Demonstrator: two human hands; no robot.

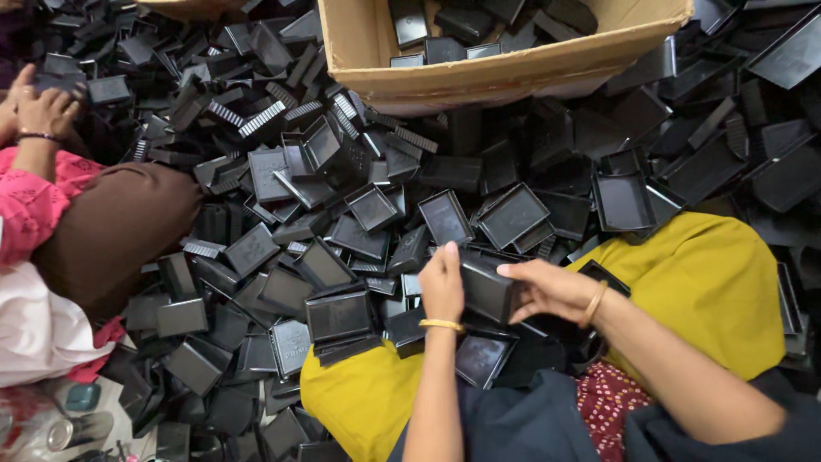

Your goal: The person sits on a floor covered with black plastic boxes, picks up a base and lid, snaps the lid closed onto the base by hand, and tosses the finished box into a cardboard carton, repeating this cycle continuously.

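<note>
Black plastic tray (486, 289) sits gripped between both hands (500, 289).

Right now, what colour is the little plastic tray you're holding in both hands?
Black; the small rectangular plastic tray shows best in the head view.

One cardboard box (479, 73), countless black trays (513, 214)

One camera, up on the person's head

It looks straight down, close to the hands at the lower middle, cardboard box (513, 73) at the top.
</note>
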